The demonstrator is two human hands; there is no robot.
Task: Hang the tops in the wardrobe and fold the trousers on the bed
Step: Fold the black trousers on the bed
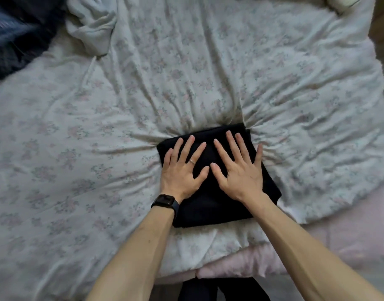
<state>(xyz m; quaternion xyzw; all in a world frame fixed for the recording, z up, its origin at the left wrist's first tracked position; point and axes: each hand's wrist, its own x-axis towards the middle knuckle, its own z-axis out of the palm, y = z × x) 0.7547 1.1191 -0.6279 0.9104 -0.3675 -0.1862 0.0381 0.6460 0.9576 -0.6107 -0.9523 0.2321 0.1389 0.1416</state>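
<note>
Black trousers (210, 205), folded into a compact rectangle, lie on the floral duvet (165, 79) of the bed, near its front edge. My left hand (182, 170) presses flat on the left half of the fold, fingers spread, a ring on one finger and a dark watch on the wrist. My right hand (238, 168) presses flat on the right half, fingers spread too. The duvet puckers around the fold under the pressure.
A dark blue garment (17, 33) lies bunched at the bed's far left corner. A white crumpled cloth (93, 25) sits beside it. Pink bedding (349, 231) shows at the front right under the duvet. Dark fabric (221, 288) hangs at the bed's front edge below me.
</note>
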